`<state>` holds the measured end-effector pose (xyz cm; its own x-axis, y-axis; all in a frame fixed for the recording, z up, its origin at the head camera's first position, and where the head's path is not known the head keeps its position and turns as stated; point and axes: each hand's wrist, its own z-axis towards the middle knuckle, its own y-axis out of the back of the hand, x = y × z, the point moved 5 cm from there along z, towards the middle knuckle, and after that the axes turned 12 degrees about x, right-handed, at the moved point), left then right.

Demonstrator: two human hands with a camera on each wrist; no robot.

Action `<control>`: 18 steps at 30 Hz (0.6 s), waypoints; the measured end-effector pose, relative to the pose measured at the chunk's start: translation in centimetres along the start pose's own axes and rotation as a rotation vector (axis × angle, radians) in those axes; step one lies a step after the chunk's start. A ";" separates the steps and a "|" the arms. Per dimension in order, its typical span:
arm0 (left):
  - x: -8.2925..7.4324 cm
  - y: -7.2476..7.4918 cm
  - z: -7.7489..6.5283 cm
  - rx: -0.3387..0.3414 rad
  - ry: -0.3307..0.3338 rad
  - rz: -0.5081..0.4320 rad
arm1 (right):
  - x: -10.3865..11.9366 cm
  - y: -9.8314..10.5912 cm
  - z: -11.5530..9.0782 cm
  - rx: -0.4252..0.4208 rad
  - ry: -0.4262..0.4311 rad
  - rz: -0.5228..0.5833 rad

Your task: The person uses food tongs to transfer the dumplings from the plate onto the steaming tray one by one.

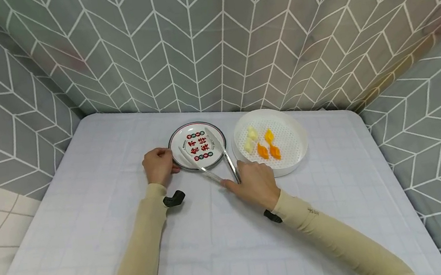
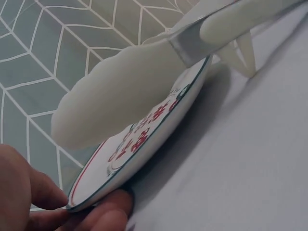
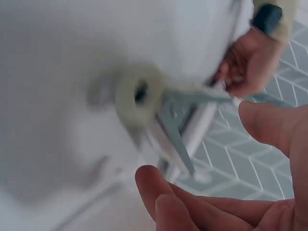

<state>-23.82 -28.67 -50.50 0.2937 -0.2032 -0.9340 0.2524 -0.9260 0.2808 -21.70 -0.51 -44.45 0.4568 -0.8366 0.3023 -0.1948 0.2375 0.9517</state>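
Note:
A white plate [image 1: 183,138] with red characters and a dark rim lies toward the far side of the table. My left hand [image 1: 159,166] pinches its left rim, thumb above and fingers beneath in the left wrist view. My right hand [image 1: 256,183] holds a pair of tongs [image 1: 229,162], thumb and fingers on the two arms, which are spread apart. Both pale tips reach over the plate, and nothing is between them. One broad tip [image 2: 110,98] shows large in the left wrist view. The hinge end [image 3: 139,94] appears blurred in the right wrist view.
Right of the plate stands a round white perforated basket [image 1: 296,138], holding small pale yellow pieces [image 1: 252,133] and orange pieces [image 1: 275,152]. A white cloth [image 1: 220,251] covers the table. Grey patterned curtains [image 1: 206,40] hang behind and at the sides.

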 end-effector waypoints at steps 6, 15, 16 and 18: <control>0.2 0.9 0.2 0.008 0.024 0.042 | -2.3 3.0 -1.5 -0.021 -0.017 0.088; 0.0 4.0 -0.8 -0.093 -0.014 0.299 | -7.9 8.1 -4.4 -0.078 -0.035 0.122; -0.3 4.7 -1.1 -0.125 -0.030 0.339 | -8.8 8.6 -4.6 -0.085 -0.041 0.121; -0.7 6.2 -1.8 -0.176 -0.044 0.408 | -10.6 9.5 -5.2 -0.106 -0.066 0.116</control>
<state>-20.76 -33.72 -47.68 0.3633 -0.5577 -0.7463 0.2777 -0.6998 0.6582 -23.88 13.20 -38.30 0.3776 -0.8307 0.4092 -0.1487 0.3818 0.9122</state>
